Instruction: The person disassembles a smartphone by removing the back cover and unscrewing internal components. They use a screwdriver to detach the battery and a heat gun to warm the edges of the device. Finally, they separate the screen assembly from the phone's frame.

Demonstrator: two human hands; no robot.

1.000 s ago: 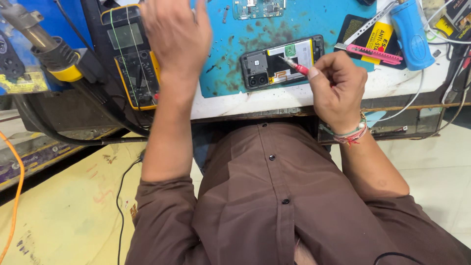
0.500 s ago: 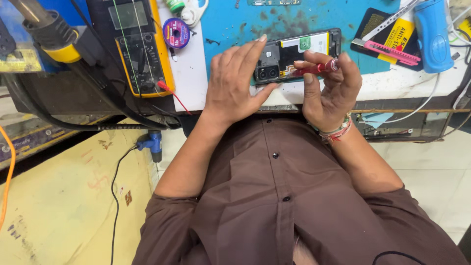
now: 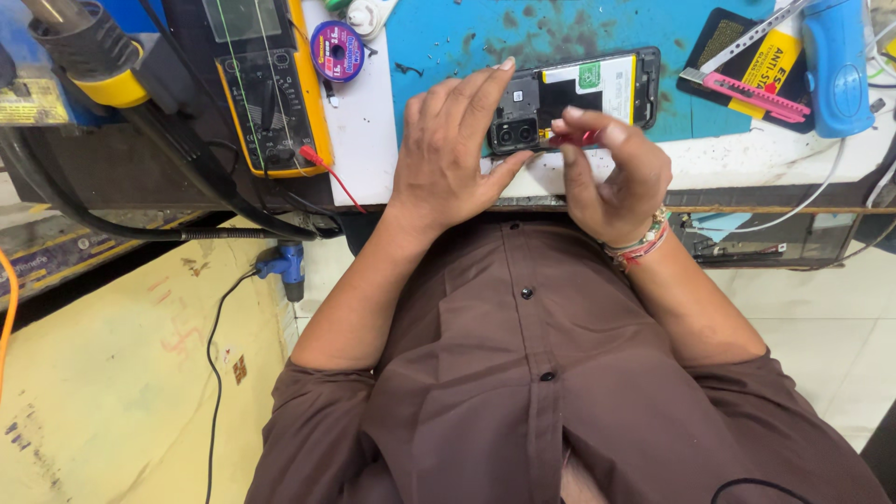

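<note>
A cluttered workbench (image 3: 775, 163) with a white top and a stained blue mat (image 3: 448, 37) spans the far side. Below, pale floor tiles (image 3: 840, 345) lie at right, a worn yellow surface (image 3: 112, 392) at left, under even light.

The left hand (image 3: 448, 149) has come onto the opened phone (image 3: 579, 93).

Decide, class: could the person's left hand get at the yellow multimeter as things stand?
Probably yes. The left hand rests on the opened phone, holding nothing, and only bare white bench separates it from the yellow multimeter.
</note>
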